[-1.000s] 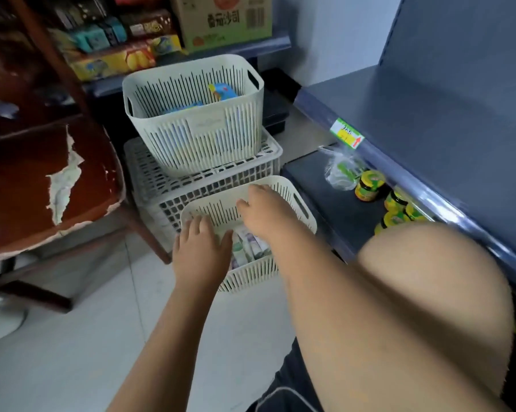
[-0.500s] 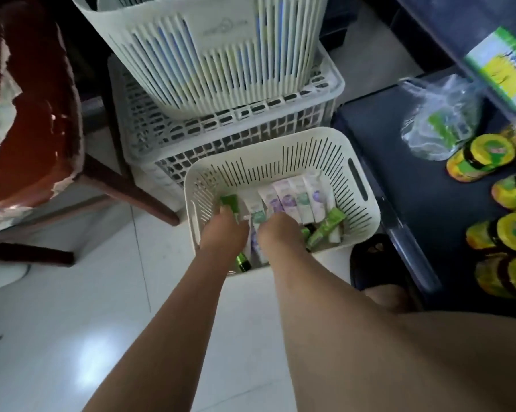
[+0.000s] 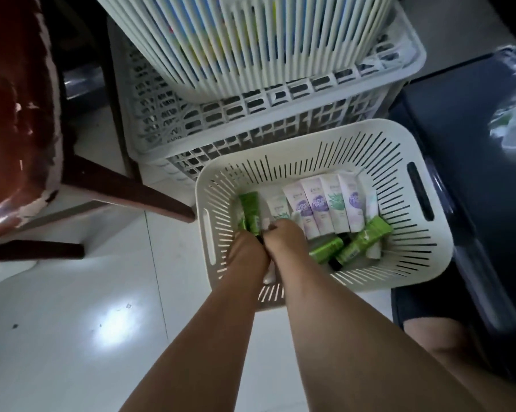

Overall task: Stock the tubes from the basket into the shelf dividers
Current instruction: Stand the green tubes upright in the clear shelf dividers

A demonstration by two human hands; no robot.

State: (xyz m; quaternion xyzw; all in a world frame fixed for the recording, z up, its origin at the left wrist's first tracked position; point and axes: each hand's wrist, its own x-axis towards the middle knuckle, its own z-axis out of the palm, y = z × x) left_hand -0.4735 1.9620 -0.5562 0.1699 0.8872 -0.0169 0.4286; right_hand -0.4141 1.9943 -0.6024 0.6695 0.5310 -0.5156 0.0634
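Left hand (image 3: 246,251) and right hand (image 3: 286,237) side by side, apparently touching, wrists bent down into the basket (image 3: 399,135), fingers buried among the tubes (image 3: 320,208) so grip can't be told; crate (image 3: 251,114) tight behind, shelf (image 3: 459,150) just right, floor (image 3: 72,322) open left; tube lettering blurred, unreadable.

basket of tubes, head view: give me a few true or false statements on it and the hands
1. The left hand and right hand reach into the basket. True.
2. The basket holds only green tubes. False: a row of white tubes lies in it too.
3. The basket stands on the floor. True.
4. The crate behind it has nothing on top. False: an upper basket sits on it.
5. One hand holds a tube above the rim. False: both hands are low among the tubes.
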